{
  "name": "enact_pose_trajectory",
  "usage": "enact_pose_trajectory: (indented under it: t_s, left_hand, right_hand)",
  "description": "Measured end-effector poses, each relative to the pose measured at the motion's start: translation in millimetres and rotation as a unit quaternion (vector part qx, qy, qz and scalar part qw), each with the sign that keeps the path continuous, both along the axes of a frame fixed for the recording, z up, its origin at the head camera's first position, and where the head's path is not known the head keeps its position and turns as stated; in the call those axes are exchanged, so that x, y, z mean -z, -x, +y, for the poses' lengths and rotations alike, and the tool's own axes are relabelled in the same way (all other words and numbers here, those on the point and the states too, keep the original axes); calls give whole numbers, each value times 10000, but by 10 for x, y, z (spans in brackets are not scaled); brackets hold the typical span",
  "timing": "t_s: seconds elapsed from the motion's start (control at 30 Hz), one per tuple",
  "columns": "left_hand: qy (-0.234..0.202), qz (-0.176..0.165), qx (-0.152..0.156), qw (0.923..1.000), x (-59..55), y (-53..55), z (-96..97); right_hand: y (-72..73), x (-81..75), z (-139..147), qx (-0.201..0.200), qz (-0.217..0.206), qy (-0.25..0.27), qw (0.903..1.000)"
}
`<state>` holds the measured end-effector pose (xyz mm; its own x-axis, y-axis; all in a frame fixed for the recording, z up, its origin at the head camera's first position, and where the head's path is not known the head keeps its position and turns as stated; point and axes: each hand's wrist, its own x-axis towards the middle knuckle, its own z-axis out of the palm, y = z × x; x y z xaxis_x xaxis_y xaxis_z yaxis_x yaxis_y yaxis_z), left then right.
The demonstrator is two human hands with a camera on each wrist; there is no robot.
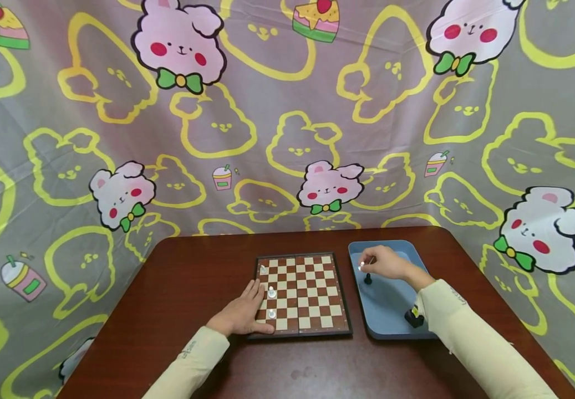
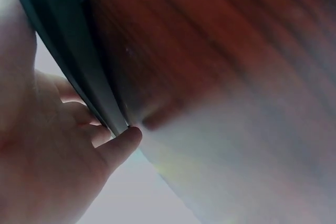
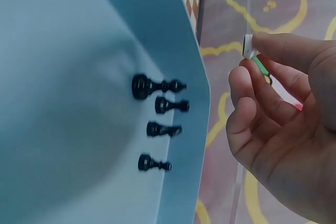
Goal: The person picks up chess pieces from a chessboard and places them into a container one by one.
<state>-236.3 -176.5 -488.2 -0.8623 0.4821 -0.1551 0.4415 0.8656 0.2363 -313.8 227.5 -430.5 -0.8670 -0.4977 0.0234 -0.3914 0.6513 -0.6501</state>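
My left hand (image 1: 242, 311) rests along the left edge of an open chessboard (image 1: 312, 302), fingers extended and thumb spread at the near corner. In the left wrist view its fingers touch the board's dark rim (image 2: 89, 56). Three small white chess pieces, among them a white pawn (image 1: 271, 292), stand on the left columns. Over the far left part of a blue tray (image 1: 384, 310), my right hand (image 1: 386, 262) pinches a white chess piece (image 3: 248, 46) between thumb and fingers; the fingers cover most of it. Several black chess pieces (image 3: 152, 85) stand in the tray below.
A dark reddish wooden table (image 1: 187, 277) carries the board and tray side by side. A patterned cloth (image 1: 267, 133) hangs behind and around it. Beside the right sleeve (image 1: 459, 316) is a black object with yellow (image 1: 414, 317), too small to identify.
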Motion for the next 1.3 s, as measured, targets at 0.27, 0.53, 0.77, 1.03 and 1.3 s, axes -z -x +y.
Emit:
enact_pose_trajectory:
  t_s: [0.27, 0.53, 0.77, 1.03, 1.3]
  left_hand:
    - [73, -2, -44, 10000, -19, 11, 13]
    - [191, -46, -1, 9998, -38, 6, 11]
    - [119, -18, 44, 9999, -49, -7, 14]
    - [108, 92, 114, 9998, 6, -6, 7]
    - [101, 146, 111, 9998, 18, 7, 3]
  right_hand:
    - [-26, -11, 183, 90, -155, 38, 9998]
    - [-23, 57, 307, 69, -248, 72, 9996]
    - [-10, 118, 421, 265, -239, -42, 9994]
    - [-4, 178, 548, 266, -326, -154, 9990]
    - [34, 240, 573, 381, -452, -296, 9978]
